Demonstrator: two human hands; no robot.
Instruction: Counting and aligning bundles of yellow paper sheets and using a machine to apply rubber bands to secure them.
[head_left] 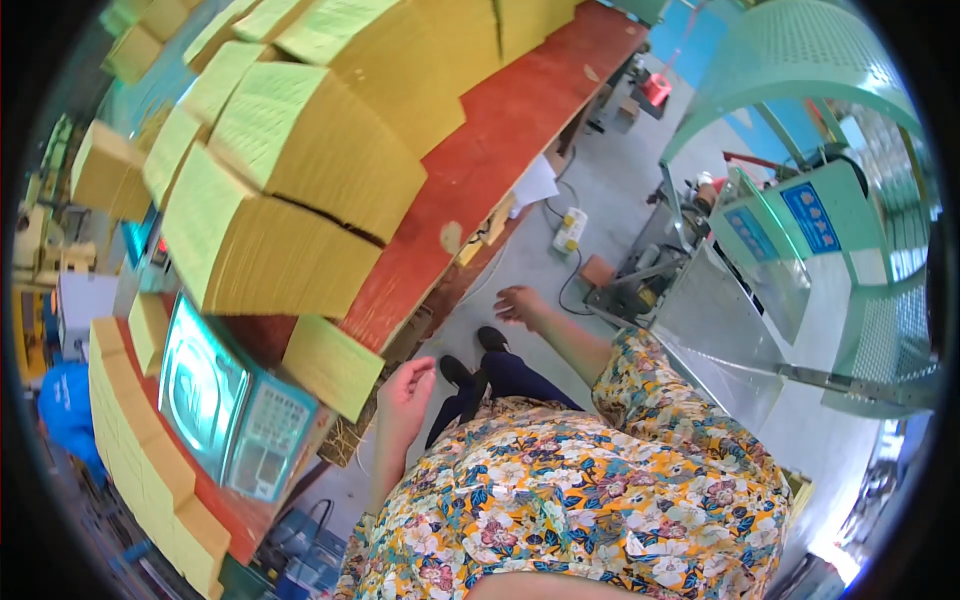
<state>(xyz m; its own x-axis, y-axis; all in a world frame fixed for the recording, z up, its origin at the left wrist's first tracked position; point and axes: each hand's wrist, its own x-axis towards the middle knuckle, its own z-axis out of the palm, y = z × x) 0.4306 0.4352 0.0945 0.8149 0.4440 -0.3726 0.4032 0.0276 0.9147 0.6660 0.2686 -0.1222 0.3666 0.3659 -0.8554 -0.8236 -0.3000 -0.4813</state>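
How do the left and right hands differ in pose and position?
The left hand points up the picture; the right hand points mostly leftward. The left hand appears beside the flat yellow piece, the right hand over the grey floor. Both are bare and empty.

Bright, fairly even light fills the scene. White-cyan glare covers a shiny metal pan at lower left — and a blown-out patch flares at lower right. Darker shade lies beneath the worktop. Fisheye distortion bends straight edges — black corners surround a softer, colour-fringed rim.
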